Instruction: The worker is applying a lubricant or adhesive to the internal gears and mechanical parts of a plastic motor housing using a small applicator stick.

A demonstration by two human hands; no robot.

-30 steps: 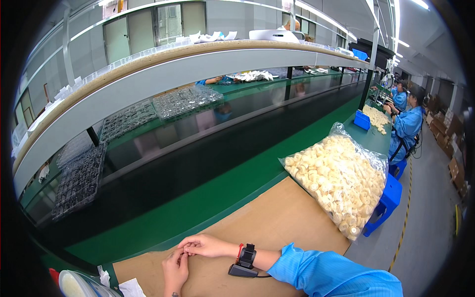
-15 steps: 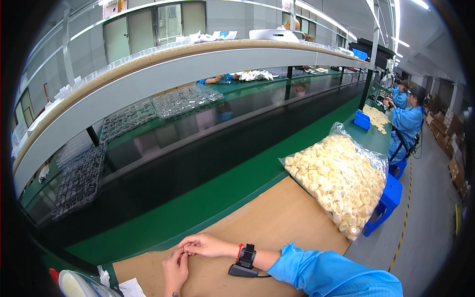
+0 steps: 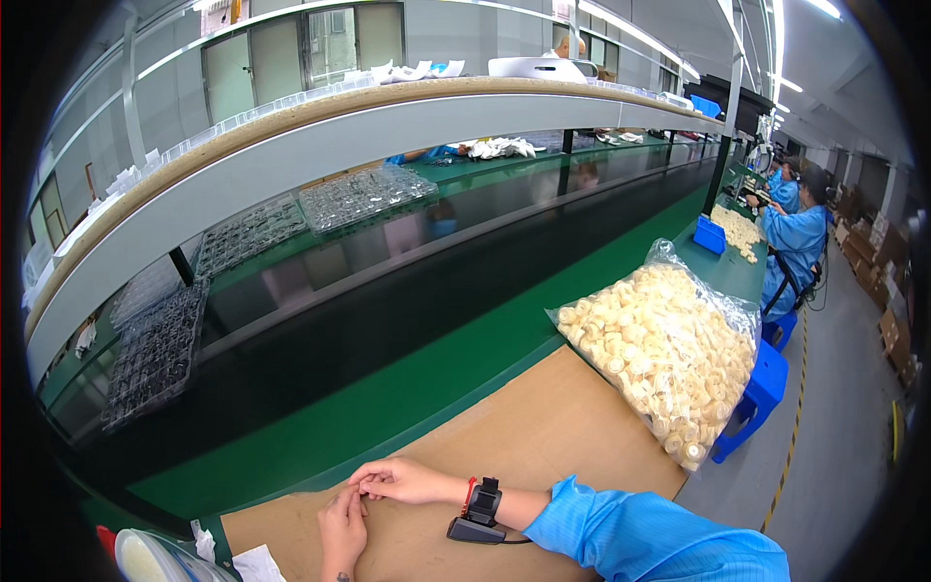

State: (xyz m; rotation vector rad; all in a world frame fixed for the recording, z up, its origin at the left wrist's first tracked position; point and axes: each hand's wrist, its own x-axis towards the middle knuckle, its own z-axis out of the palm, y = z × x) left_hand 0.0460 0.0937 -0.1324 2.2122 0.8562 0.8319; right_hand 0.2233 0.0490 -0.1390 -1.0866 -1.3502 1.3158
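My left hand [image 3: 343,525] and my right hand [image 3: 405,480] meet at the fingertips, low over a brown cardboard sheet [image 3: 524,427]. Both have their fingers drawn in, thumb against fingers. Whatever lies between the fingertips, if anything, is too small or hidden to make out. A black strapped device [image 3: 482,504] and a red band sit on my right wrist, below a blue sleeve [image 3: 650,529]. Farther right, a clear plastic bag [image 3: 669,349] full of small cream-coloured round parts rests on the sheet's edge, apart from both hands.
A dark conveyor belt [image 3: 388,310] runs beyond the green bench edge, under a long raised shelf [image 3: 388,116]. Black trays [image 3: 155,354] lie across it. At the lower left stand a round tub [image 3: 145,558] and white paper [image 3: 257,563]. Blue stools [image 3: 761,388] and co-workers [image 3: 795,238] are at right.
My left hand's fingers have shifted slightly against my right fingertips; the right hand stays in place. Across the belt, a co-worker's hand has shifted, and the co-workers at right have lowered their hands.
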